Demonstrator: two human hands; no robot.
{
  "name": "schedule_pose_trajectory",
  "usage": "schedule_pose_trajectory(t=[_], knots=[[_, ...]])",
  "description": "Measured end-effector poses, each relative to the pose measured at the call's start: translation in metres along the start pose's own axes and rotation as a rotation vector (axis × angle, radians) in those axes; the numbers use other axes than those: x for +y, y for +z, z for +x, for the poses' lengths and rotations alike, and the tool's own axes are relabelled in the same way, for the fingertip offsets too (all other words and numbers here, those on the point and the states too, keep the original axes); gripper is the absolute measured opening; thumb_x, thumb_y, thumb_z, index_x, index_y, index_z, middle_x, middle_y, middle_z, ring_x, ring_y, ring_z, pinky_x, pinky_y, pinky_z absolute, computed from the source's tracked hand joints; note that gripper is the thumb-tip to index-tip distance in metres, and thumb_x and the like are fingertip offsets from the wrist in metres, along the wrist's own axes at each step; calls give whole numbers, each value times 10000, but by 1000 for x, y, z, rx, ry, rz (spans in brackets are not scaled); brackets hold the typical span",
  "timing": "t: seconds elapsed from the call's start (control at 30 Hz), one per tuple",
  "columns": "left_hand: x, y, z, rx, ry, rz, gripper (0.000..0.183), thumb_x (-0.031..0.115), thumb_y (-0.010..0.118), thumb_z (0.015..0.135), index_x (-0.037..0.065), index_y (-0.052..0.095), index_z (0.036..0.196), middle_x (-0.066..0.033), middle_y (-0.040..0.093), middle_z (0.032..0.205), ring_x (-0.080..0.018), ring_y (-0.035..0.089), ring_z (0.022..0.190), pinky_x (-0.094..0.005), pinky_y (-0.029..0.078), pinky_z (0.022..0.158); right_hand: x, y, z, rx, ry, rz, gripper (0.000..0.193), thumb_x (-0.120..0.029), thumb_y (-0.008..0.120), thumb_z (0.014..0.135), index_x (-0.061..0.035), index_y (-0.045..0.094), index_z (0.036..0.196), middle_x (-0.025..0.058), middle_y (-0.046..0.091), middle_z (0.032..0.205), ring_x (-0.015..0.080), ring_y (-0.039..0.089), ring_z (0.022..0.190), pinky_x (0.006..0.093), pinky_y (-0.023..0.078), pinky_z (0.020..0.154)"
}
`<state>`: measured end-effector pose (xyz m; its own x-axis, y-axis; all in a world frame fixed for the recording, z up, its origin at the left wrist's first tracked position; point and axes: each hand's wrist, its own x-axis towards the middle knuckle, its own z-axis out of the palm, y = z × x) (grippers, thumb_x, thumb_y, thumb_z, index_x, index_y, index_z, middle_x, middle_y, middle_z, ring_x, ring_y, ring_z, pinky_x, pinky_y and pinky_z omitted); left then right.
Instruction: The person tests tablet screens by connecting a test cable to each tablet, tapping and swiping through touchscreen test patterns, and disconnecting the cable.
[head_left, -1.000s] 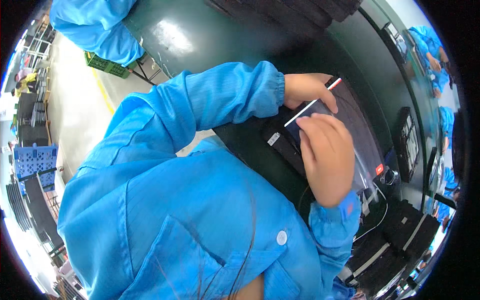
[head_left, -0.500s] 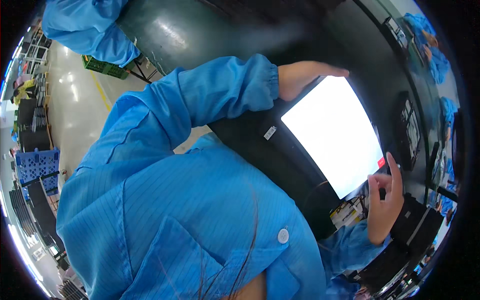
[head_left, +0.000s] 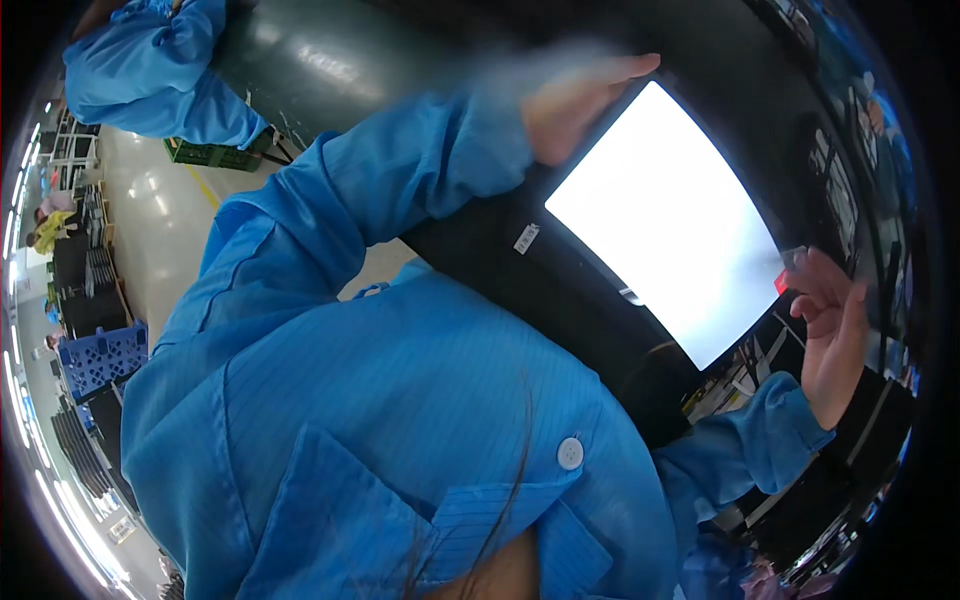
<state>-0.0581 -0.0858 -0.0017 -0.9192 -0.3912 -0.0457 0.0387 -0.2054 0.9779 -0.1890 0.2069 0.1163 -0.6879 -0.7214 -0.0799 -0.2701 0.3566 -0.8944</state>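
A glowing white rectangular panel [head_left: 665, 225] lies tilted over the dark worktop. My left hand [head_left: 572, 108], smeared by motion, is closed on its upper left edge; one finger stretches to the far corner, and other fingers are hidden. At the right corner, a small red tab [head_left: 780, 284] peeks out beside my right hand [head_left: 832, 335]. Its thumb and fingers are curled in a pinch on the tab, where a bit of clear film [head_left: 793, 258] seems to show. A faint grey shade crosses the panel near that corner. A small white label [head_left: 526, 239] lies on the worktop nearby.
Another person's blue sleeve [head_left: 150, 75] is at the upper left, above a green crate [head_left: 215, 153]. A blue plastic crate [head_left: 105, 360] stands far left. Dark framed parts [head_left: 830, 185] lie beyond the panel, and black cases [head_left: 870, 420] are beside my right forearm.
The panel looks larger and shifted upward in view, its far corner most of all. My right hand has moved from beside the red tab onto it. The whole view has shifted a little.
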Motion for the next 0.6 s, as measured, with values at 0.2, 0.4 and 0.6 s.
schedule_pose_trajectory(t=[0.2,0.4,0.6], knots=[[15,8,-5,66,-423,-277,338,209,384,972,-26,516,1177,-115,601,1126,-199,596,895,-255,423,922,-12,0,-20,62,26,-472,464,-482,462,896,-82,654,1033,87,651,976,169,593,906,278,431,746],[24,18,-15,-1,-411,-534,341,170,410,961,-9,457,1248,-141,552,1199,-234,571,978,-282,420,928,-35,27,-37,-441,-245,-494,311,-250,655,793,-16,641,996,148,635,955,255,599,868,344,447,773],[31,25,-23,123,-340,-301,209,43,497,865,-9,569,1053,-132,611,1053,-247,588,922,-299,464,858,-41,36,-52,-571,-140,-556,299,-236,669,785,8,636,953,168,619,1029,292,585,938,364,437,823]])
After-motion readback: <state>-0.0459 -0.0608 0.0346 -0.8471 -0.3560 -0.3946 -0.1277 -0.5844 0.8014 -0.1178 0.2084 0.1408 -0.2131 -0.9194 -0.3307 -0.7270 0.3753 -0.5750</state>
